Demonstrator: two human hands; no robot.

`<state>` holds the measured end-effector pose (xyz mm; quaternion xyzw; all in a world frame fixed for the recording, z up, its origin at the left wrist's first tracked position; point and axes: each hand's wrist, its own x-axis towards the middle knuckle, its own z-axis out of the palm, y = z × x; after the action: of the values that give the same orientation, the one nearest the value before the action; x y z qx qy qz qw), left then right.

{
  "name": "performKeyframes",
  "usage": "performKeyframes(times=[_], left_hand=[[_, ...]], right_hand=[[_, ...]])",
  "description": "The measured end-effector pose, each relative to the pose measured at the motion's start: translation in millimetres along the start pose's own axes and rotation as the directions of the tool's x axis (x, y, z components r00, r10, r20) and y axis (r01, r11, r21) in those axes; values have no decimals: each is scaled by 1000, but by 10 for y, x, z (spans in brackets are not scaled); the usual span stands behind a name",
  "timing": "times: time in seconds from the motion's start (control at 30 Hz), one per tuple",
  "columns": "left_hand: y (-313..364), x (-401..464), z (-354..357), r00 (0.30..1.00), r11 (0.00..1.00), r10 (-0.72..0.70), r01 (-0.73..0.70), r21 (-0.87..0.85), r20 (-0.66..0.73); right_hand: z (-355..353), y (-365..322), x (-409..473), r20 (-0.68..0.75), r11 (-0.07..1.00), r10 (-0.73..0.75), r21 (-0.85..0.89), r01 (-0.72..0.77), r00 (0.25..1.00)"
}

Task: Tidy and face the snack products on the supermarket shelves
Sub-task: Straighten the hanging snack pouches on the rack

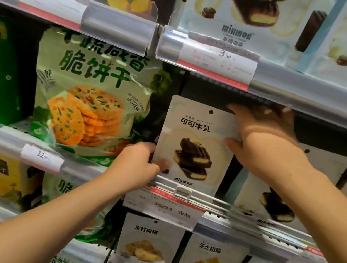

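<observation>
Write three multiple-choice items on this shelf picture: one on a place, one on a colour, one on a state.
1. The white cocoa-biscuit pouch stands where from the green cracker bag?
A. To its right
B. To its left
C. One shelf below

2. The biscuits printed on that pouch are mostly:
A. Pink
B. Dark brown
C. Blue

3. The left hand is:
A. Hanging idle
B. Flat on a price tag
C. Pinching the pouch's lower left edge

Answers: 1 A, same shelf, pouch on the right. 2 B, dark biscuits with pale filling. 3 C, thumb lies on the pouch front.
</observation>
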<state>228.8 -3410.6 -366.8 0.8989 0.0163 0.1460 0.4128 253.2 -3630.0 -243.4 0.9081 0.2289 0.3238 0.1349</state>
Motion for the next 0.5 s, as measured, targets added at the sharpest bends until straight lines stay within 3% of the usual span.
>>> performKeyframes(times=[0.07,0.17,0.27,0.37,0.43,0.5], left_hand=[[-10,22,-5,1000,1000,2,-2,-7,19],[-14,41,-14,1000,1000,-4,5,-25,28],[18,28,-40,999,1000,7,-7,2,44],[64,-9,-97,999,997,39,-40,59,23],[8,-132,-142,981,985,150,-137,109,-126],[-137,-407,-145,878,936,342,-350,38,-334]], right_hand=[[-2,-44,-121,-159,994,-4,105,21,987],[96,-226,-512,-331,941,-131,255,223,934],[330,-485,-887,-216,868,-194,416,270,957],[544,-654,-1028,-57,835,-64,543,84,996],[619,-733,-1059,11,798,28,602,-29,1000],[694,-789,-1086,34,798,59,599,-68,998]])
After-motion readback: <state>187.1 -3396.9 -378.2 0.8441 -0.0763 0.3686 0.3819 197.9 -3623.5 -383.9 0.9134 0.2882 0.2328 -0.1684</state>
